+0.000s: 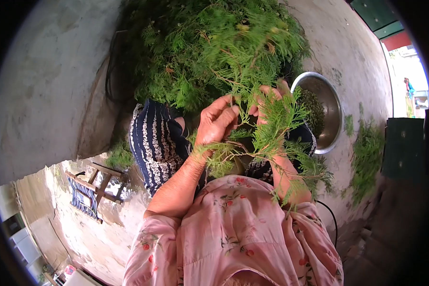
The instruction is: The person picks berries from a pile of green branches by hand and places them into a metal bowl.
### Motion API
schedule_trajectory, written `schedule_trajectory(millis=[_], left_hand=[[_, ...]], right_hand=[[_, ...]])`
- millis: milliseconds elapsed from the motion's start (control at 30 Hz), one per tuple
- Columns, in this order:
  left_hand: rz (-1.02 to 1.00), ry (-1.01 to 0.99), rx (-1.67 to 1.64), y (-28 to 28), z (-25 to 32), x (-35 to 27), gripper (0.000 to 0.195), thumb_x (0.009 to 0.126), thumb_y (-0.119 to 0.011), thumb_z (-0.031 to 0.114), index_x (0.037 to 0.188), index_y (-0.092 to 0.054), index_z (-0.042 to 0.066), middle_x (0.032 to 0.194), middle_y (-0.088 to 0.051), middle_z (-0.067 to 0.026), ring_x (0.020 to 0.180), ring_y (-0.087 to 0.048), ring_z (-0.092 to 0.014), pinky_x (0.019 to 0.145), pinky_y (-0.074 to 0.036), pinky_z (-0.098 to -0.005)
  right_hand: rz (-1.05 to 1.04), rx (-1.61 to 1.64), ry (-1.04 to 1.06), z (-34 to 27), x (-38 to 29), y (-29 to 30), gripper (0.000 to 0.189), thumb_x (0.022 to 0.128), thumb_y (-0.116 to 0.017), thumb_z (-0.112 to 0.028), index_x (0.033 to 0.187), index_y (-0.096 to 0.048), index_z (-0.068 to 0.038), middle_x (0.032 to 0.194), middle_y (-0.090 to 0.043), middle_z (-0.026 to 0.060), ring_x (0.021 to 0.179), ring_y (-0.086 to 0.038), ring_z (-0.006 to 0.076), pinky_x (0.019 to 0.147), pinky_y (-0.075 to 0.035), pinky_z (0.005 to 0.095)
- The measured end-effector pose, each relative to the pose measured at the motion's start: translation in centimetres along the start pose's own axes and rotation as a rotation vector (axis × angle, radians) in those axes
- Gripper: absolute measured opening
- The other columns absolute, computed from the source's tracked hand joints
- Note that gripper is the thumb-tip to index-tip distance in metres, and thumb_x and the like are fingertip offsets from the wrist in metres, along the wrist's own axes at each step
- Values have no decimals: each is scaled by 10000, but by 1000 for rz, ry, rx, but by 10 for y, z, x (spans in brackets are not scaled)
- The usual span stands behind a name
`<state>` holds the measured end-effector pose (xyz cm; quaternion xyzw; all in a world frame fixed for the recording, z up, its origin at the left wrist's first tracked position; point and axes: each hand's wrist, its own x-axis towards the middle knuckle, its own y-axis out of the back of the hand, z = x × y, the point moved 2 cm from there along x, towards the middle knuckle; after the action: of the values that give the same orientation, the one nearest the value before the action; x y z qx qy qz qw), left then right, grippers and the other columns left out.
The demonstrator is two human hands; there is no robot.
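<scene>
A leafy conifer branch (268, 139) with flat, scale-leaved sprays lies across my forearms and rises between my hands. My left hand (217, 119), fingers pinched together, grips a thin twig of it. My right hand (268, 102) is partly hidden behind the green sprays, its fingers curled around part of the branch. Beyond both hands rises a big heap of cut conifer branches (200, 64). Beside my right knee a round metal basin (332, 125) holds many small greenish cones or seeds (312, 111).
Loose green sprigs (366, 157) lie on the concrete floor to the right, and more (121, 155) at the left. A small wooden stool or frame (103, 182) with woven strips stands at the lower left. A pale wall (50, 82) runs along the left, and a black cable (334, 214) lies at the right.
</scene>
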<state>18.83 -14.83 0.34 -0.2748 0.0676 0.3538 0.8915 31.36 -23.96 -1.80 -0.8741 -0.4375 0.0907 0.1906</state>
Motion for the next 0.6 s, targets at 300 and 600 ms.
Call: schedule_trajectory(millis=[300, 600], left_hand=[[411, 289, 149, 25, -11, 7, 346, 857, -489, 403, 947, -539, 72, 639, -514, -9, 563, -512, -106, 523, -442, -271], [125, -640, 737, 33, -49, 18, 281, 871, -466, 279, 1020, -547, 55, 803, -572, -54, 699, -562, -138, 628, -478, -285]], right_hand=[[-11, -207, -42, 11, -17, -12, 332, 888, -410, -307, 1019, -535, -30, 862, -605, 79, 702, -578, 181, 639, -474, 311], [456, 414, -34, 15, -9, -25, 175, 847, -551, -194, 849, -560, -19, 723, -543, 30, 628, -534, 149, 555, -456, 280]])
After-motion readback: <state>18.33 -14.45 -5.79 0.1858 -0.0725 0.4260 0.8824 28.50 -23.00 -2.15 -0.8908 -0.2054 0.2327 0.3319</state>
